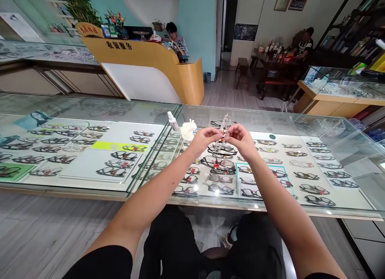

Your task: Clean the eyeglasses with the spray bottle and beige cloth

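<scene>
Between my left hand (pixel 207 139) and my right hand (pixel 241 141) is a pair of clear-framed eyeglasses (pixel 225 124), raised just above the glass counter. Both hands are closed, with thumb and fingers pinching the frame from either side. Below them, dark-framed glasses (pixel 218 163) with a red tag appear to lie on the glass top, and another dark pair (pixel 222 150) is just beyond. A further dark pair lies partly hidden behind my fingers. To the left of my left hand are a crumpled whitish cloth (pixel 188 130) and a small white spray bottle (pixel 173 122) standing upright.
The glass display counter (pixel 285 120) holds rows of eyeglasses beneath its top. Behind it stands a yellow-and-white cashier desk (pixel 189 80), with a person seated there. Another person sits at a dark table (pixel 270 62) at the back right. A second display case (pixel 339 98) stands at the right.
</scene>
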`<move>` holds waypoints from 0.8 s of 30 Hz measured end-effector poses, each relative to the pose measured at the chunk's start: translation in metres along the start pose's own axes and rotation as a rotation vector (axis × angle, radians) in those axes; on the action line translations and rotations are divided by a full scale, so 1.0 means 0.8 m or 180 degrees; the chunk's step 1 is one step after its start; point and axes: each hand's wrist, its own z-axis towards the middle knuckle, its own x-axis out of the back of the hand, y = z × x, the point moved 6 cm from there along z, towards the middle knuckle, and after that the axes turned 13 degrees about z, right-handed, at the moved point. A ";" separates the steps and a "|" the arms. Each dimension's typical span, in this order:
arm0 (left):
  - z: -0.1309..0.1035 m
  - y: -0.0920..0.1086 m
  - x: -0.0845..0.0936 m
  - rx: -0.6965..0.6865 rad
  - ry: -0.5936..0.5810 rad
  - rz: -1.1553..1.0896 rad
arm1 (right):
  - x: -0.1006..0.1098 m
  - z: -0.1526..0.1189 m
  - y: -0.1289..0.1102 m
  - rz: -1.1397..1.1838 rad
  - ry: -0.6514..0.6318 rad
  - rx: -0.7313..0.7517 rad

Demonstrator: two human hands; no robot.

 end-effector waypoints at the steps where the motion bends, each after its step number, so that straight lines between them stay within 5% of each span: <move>1: 0.000 -0.001 -0.001 0.0017 -0.0025 0.0014 | 0.000 0.000 0.000 0.0020 -0.0008 -0.0007; 13: 0.000 0.004 0.011 -0.0202 -0.0066 0.0367 | 0.008 0.001 -0.001 0.0336 0.0096 -0.0029; 24: 0.003 0.024 0.031 -0.0307 0.0112 0.0833 | 0.045 0.004 -0.029 -0.0390 0.0855 0.0470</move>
